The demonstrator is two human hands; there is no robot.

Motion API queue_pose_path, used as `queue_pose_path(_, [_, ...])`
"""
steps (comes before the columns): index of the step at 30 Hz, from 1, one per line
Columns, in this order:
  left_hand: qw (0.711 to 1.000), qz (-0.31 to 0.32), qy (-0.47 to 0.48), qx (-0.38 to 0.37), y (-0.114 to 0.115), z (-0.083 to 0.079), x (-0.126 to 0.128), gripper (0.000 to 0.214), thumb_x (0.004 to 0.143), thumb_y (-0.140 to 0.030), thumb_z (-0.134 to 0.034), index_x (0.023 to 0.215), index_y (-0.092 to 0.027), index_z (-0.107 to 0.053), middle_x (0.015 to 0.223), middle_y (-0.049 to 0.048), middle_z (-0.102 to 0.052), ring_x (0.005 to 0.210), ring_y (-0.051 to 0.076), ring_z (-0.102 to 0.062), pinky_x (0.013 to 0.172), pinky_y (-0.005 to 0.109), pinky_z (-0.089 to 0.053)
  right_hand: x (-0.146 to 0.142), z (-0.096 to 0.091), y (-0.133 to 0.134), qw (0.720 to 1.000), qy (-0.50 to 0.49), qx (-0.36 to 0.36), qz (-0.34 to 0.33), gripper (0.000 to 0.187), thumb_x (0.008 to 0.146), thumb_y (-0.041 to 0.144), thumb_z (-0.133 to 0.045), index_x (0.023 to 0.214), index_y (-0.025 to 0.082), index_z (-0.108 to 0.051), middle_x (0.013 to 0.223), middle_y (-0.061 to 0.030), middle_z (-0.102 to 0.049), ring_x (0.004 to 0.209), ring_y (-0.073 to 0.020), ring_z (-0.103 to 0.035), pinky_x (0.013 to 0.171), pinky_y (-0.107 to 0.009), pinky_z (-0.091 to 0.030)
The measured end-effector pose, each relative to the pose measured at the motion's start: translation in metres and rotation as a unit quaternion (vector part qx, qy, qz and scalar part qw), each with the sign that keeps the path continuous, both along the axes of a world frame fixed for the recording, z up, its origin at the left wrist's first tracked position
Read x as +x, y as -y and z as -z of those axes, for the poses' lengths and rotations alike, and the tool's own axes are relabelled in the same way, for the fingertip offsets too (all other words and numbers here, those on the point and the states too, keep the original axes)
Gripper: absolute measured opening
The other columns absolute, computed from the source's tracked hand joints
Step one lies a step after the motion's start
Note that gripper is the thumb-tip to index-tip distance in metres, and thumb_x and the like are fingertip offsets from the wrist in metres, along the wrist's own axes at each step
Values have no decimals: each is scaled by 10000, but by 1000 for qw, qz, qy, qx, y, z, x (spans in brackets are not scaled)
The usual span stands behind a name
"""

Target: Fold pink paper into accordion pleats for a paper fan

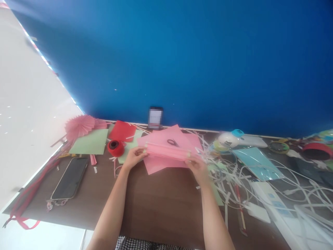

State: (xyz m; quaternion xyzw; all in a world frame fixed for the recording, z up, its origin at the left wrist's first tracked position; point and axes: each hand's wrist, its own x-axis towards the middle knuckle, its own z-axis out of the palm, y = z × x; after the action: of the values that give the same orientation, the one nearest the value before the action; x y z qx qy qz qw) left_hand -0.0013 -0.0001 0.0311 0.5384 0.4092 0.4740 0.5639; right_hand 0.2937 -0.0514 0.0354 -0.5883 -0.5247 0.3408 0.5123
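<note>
A long strip of pleated pink paper (166, 151) lies across loose pink sheets (158, 165) on the brown table (161, 201). My left hand (135, 156) pinches the strip's left end, fingers closed on it. My right hand (196, 165) pinches the right end the same way. Both forearms reach in from the bottom edge. A small dark pair of scissors (172, 142) rests on the pink sheets just behind the strip.
A black phone (70, 177) lies at the left, near a red tape roll (116, 147), green sheets (90, 141), red paper (122, 131) and a pink paper fan (79, 125). White paper strips and cables (234, 177) crowd the right. A blue wall (182, 59) stands behind.
</note>
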Motion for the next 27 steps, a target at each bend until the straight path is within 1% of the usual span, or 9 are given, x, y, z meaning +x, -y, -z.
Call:
queue_pose_path(4, [1000, 2, -17, -11, 0, 2, -2, 327, 650, -342, -685, 879, -123, -602, 751, 85, -699, 737, 225, -665, 705, 336, -530, -1, -4, 1, 1000, 18, 2, 16, 185, 644, 357, -670, 739, 199, -664, 845, -50, -670, 894, -236, -593, 823, -386, -455])
queue_pose_path(9, [999, -3, -41, -28, 0, 3, -3, 347, 641, -346, -689, 893, -125, -599, 718, 77, -702, 721, 222, -665, 699, 332, -524, -3, -10, 3, 1000, 16, -6, 16, 190, 642, 367, -666, 710, 189, -662, 805, -50, -675, 829, -225, -613, 780, -364, -478])
queue_pose_path(12, [999, -5, -44, -29, -1, 2, -3, 292, 631, -349, -695, 798, -129, -604, 689, 70, -696, 682, 207, -659, 662, 313, -521, -3, -10, 3, 1000, 19, -4, 20, 181, 633, 361, -675, 703, 194, -670, 807, -46, -678, 838, -224, -612, 786, -361, -477])
queue_pose_path(16, [998, -10, -57, -17, -1, -1, -4, 235, 634, -346, -690, 695, -130, -621, 654, 55, -679, 624, 176, -635, 613, 280, -507, -2, -5, 2, 1000, -6, -5, 14, 178, 625, 362, -684, 694, 198, -676, 811, -46, -677, 826, -225, -614, 737, -359, -497])
queue_pose_path(22, [996, -20, -86, 23, 0, -4, -9, 173, 629, -305, -697, 649, -143, -638, 694, 46, -666, 688, 165, -612, 655, 260, -474, 1, -2, 1, 1000, 12, 29, 1, 144, 630, 352, -684, 665, 213, -682, 870, -46, -672, 900, -225, -593, 790, -368, -478])
queue_pose_path(25, [996, -27, -78, 24, 0, -2, -9, 157, 632, -289, -696, 661, -142, -650, 715, 52, -667, 699, 164, -606, 665, 262, -466, -1, -4, 2, 999, 17, 40, -8, 146, 636, 357, -678, 663, 214, -682, 888, -46, -668, 907, -219, -590, 819, -370, -464])
queue_pose_path(27, [997, -41, -67, 27, -1, 1, -9, 151, 628, -281, -700, 661, -141, -655, 725, 56, -668, 705, 165, -604, 672, 267, -464, -3, -6, 2, 999, 25, 33, 1, 160, 632, 360, -678, 668, 204, -682, 868, -54, -671, 878, -222, -597, 803, -370, -469])
